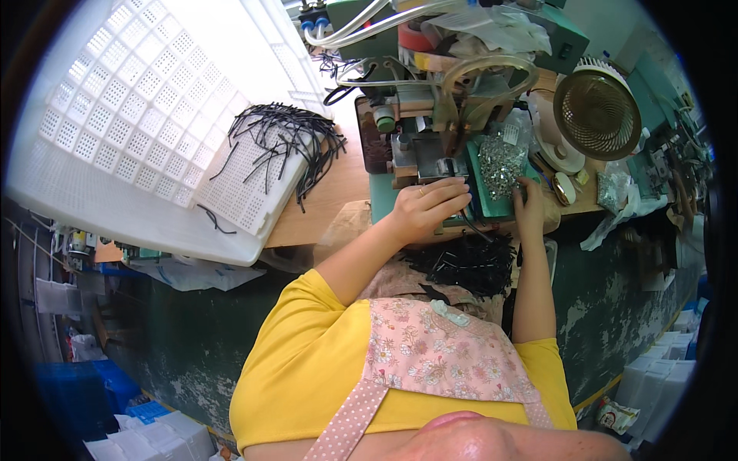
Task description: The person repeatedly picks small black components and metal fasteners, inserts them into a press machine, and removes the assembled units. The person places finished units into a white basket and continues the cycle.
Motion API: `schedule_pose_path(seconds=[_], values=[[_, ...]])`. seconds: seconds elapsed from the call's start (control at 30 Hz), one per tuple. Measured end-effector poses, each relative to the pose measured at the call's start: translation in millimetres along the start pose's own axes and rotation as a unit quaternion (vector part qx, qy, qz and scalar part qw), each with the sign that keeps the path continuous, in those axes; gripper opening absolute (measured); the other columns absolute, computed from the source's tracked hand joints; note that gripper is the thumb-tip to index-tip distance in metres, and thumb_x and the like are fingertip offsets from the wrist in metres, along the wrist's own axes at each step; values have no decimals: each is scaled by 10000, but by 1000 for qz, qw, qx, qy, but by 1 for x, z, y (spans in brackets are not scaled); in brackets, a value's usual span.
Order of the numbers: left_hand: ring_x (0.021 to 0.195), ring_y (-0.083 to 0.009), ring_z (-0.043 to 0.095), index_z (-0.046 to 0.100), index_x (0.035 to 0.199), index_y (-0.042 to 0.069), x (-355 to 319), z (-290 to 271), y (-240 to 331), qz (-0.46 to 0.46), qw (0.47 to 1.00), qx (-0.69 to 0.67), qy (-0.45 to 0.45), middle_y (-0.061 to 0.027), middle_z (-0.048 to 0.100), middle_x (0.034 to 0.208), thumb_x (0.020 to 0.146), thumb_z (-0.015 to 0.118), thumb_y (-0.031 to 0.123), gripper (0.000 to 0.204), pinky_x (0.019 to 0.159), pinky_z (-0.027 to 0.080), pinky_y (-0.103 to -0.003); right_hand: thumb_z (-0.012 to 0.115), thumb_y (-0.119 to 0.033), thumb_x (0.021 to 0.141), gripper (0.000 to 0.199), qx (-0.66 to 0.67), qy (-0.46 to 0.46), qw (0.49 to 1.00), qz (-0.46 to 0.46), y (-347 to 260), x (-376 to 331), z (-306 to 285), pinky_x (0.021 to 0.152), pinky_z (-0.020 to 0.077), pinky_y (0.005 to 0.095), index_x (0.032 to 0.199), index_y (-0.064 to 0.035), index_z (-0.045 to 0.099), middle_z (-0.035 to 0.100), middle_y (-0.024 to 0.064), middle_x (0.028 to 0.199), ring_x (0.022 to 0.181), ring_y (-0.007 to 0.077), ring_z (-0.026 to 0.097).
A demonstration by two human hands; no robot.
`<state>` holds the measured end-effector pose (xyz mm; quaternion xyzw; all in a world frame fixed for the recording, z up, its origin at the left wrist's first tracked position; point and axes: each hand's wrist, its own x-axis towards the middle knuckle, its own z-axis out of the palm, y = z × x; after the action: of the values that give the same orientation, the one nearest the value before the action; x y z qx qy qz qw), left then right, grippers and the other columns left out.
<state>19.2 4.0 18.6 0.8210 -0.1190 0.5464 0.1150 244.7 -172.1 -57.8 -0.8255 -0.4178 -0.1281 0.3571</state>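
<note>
My left hand (427, 207) rests curled on the front of the small green bench machine (430, 131), fingers bent and pressed close together against the metal block there; I think a thin black cord runs out from under them, but I cannot tell whether it is truly pinched. My right hand (529, 201) stands at the lower edge of the heap of small silvery metal clips (501, 165) on the machine's green tray, fingertips down among them; whether it has one between them I cannot make out. The black cords look light, limp and thin, so I judge they would flop if taken at the middle and are best taken near one end, close to the tip that meets the machine. The clips look tiny, hard and slippery, a thing to pick singly with two fingertips. Just below both hands, a dark pile of cut black cords (465, 263) lies in the lap on the flowered apron (438, 349). To the left, well apart, a second bundle of black cords (284, 142) lies spread on a white perforated plastic tray (123, 107) that leans over the wooden bench top (327, 196). To the right stands one small round fan (598, 107). Counted: two hands, one machine, one tray, one fan, two cord piles; cords and clips too many to count.
</note>
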Motion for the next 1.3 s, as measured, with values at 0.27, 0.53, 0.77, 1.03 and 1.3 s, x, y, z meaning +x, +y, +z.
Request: schedule_pose_path(seconds=[0.27,0.53,0.77,1.03,1.3], values=[[1093,-288,574,603,1105,48,-31,-8,-1,-67,997,24,15,-123,594,1146,805,659,168,328,879,487,-372,605,-43,841,172,10,12,999,-52,-18,24,24,816,396,400,1009,-80,611,600,103,978,908,301,566],[1317,-376,298,387,1311,18,-119,-28,-77,-409,884,211,-75,-228,311,1413,752,732,378,749,1082,229,-505,597,-35,863,175,-12,65,996,-64,-34,16,30,811,435,394,1031,-76,627,592,114,1081,919,299,581],[1342,-378,265,347,1310,-22,-132,3,-84,-446,856,246,-91,-243,259,1443,699,752,457,875,1092,197,-530,591,-75,898,138,6,91,995,-41,-35,15,29,745,507,369,1019,-28,639,571,142,1135,953,312,600],[1291,-373,345,377,1302,-6,-120,-3,-80,-472,853,219,-52,-237,346,1391,760,703,462,787,1065,243,-525,628,-46,843,60,30,76,996,-47,-34,19,27,752,431,386,898,-27,616,596,114,981,826,292,574],[967,-206,590,619,982,148,-132,-95,-138,-308,813,452,-199,-21,649,980,840,618,233,166,926,357,-394,684,-65,799,149,115,45,992,34,-56,15,20,660,449,368,878,-9,571,599,106,806,739,256,590]])
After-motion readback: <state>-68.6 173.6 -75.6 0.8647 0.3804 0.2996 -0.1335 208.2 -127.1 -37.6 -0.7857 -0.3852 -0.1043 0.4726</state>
